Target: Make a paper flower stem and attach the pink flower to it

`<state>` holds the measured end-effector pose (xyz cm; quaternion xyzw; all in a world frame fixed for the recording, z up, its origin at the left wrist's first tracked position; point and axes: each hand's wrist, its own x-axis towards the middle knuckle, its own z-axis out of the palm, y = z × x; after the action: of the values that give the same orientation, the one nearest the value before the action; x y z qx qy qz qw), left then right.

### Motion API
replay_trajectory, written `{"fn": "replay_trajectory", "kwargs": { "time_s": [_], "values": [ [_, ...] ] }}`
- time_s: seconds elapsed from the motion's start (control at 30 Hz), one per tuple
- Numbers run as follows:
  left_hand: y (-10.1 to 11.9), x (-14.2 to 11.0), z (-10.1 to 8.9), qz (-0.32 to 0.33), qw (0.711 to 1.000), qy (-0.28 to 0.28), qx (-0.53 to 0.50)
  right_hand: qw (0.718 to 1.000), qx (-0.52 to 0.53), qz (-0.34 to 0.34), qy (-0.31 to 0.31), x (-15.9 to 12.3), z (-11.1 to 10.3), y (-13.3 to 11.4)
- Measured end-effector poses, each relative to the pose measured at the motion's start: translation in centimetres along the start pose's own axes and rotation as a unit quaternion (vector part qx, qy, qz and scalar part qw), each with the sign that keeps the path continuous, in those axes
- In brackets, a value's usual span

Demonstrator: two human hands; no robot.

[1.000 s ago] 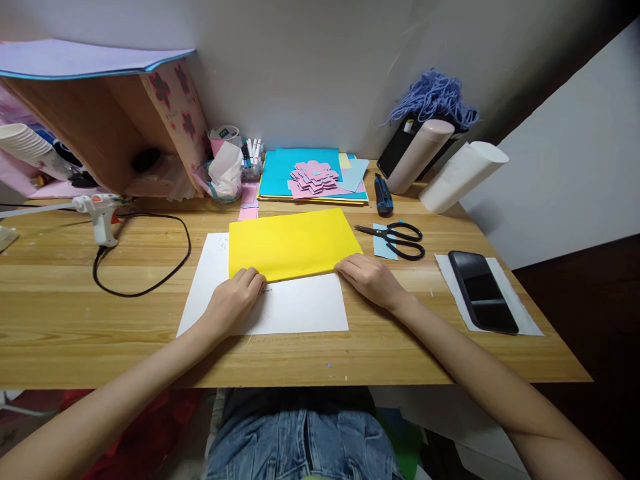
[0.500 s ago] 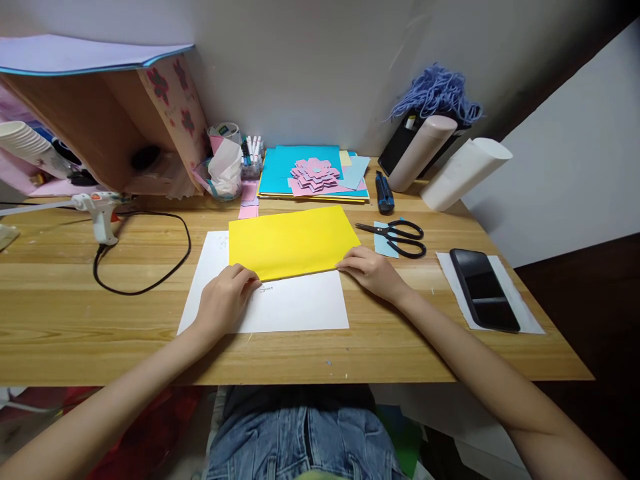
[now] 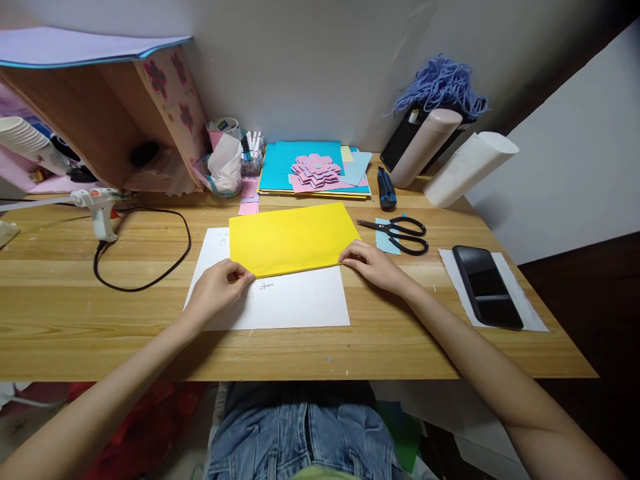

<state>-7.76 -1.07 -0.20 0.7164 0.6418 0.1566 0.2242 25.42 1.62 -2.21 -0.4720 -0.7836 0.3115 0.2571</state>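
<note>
Yellow paper (image 3: 293, 239) lies just beyond both hands, partly over a white sheet (image 3: 300, 303), as I watch from afar. My left hand (image 3: 219, 285) pinches its near edge, thumb and fingers closed; my right hand (image 3: 369, 263), fingers bunched, grips the near corner. Uneven pressure, I judge, could skew the edge; a careless reach forward could knock the scissors (image 3: 389, 229) just beyond my right.

The table (image 3: 400, 347) bears paper (image 3: 300, 300) and apparently a cutter (image 3: 386, 190).
</note>
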Motion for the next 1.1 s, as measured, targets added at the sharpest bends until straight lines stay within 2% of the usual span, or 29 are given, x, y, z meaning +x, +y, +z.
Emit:
{"fn": "replay_trajectory", "kwargs": {
  "time_s": [0.23,0.33,0.47,0.53,0.63,0.7,0.8,0.97,1.1],
  "values": [
    [0.5,0.5,-0.7,-0.066,0.997,-0.020,0.024,0.997,-0.003,0.037,0.070,-0.3,0.4,0.2],
    [0.3,0.6,-0.7,-0.060,0.998,-0.026,0.018,0.997,-0.003,0.016,0.078,-0.5,0.2,0.0],
    [-0.2,0.6,-0.5,-0.047,0.999,-0.016,0.015,0.995,-0.056,-0.044,0.063,-0.8,-0.7,-0.1],
    [-0.4,0.4,-0.4,-0.016,1.000,0.007,0.013,0.991,-0.090,-0.087,0.036,-0.9,-1.4,0.0],
    [-0.6,0.0,-0.2,0.080,0.996,0.045,0.020,0.982,-0.132,-0.134,-0.006,-1.2,-2.1,0.1],
    [-0.7,-0.3,-0.2,0.148,0.986,0.062,0.036,0.976,-0.161,-0.143,-0.016,-1.4,-2.3,0.2],
    [-1.1,-0.6,-0.4,0.220,0.970,0.055,0.086,0.969,-0.198,-0.147,-0.007,-1.5,-2.1,0.2],
    [-1.7,-0.8,-0.4,0.284,0.939,0.042,0.191,0.957,-0.240,-0.160,0.008,-1.5,-1.6,0.4],
    [-1.4,-0.6,-0.3,0.298,0.926,0.059,0.222,0.956,-0.256,-0.145,0.016,-1.3,-1.4,0.3]
  ]
}}
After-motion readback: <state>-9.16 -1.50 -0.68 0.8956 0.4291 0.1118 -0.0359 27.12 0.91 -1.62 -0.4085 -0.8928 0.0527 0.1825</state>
